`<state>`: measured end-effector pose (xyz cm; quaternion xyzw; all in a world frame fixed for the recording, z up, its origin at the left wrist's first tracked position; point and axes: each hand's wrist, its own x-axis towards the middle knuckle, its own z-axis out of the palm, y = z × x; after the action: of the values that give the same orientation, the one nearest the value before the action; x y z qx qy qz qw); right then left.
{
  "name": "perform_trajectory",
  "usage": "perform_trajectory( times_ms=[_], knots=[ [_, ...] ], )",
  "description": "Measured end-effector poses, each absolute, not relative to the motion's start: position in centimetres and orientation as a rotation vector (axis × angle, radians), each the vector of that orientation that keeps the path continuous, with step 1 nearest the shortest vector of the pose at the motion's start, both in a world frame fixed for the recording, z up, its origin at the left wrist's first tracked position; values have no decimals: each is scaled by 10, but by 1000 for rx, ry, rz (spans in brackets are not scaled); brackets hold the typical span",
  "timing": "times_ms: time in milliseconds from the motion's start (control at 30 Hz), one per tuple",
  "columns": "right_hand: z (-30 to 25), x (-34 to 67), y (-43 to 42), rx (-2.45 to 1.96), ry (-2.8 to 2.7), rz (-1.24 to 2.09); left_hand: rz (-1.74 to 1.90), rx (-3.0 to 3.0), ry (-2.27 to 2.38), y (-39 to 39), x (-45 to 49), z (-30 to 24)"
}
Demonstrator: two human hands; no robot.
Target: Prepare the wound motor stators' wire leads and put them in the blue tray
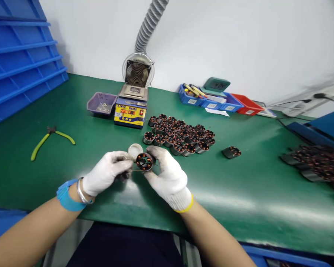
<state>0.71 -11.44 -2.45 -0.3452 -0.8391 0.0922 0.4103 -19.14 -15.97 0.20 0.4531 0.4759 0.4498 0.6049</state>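
My right hand (167,174), in a white glove with a yellow cuff, grips a motor stator (144,162), a dark metal ring with copper windings. Its open face is turned toward me. My left hand (109,171), gloved too, is closed just left of the stator, fingertips pinched on its thin wire leads (133,159); the exact hold is partly hidden. Right behind the stator sits a small round whitish dish (135,149). A group of similar stators (179,134) stands in rows beyond my right hand, and a single stator (231,152) lies apart to the right.
A yellow-blue solder pot (130,111) stands at the back below a fan and grey duct (150,26). Beside it is a purple tray (102,103). Green-handled cutters (52,137) lie left. Small bins (211,100) line the wall; more stators (320,163) are piled far right.
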Motion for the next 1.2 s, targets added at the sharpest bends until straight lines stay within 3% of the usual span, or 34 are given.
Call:
perform_trajectory(
  times_ms=[133,300,500,700,833,933,1067,1200],
  knots=[
    [-25,6,-115,-919,-2073,132,1403,957,1127,-159,-196,0],
    [-23,6,-116,-832,-2089,112,1031,1182,1290,-157,-186,-9],
    [-17,8,-118,-824,-2105,149,1595,1087,1474,-154,-187,-12],
    [-15,13,-118,-1014,-2118,214,1241,1545,1514,-159,-187,-8],
    [-16,17,-113,-1425,-2086,340,1295,1577,1681,-153,-193,-17],
    [-17,14,-106,-1668,-2129,354,1129,1742,1840,-139,-190,-32],
    [-17,5,-100,-1752,-2259,284,831,1905,1932,-120,-180,-51],
    [-13,-1,-100,-1777,-2394,192,757,2002,1901,-112,-177,-57]
  ],
)
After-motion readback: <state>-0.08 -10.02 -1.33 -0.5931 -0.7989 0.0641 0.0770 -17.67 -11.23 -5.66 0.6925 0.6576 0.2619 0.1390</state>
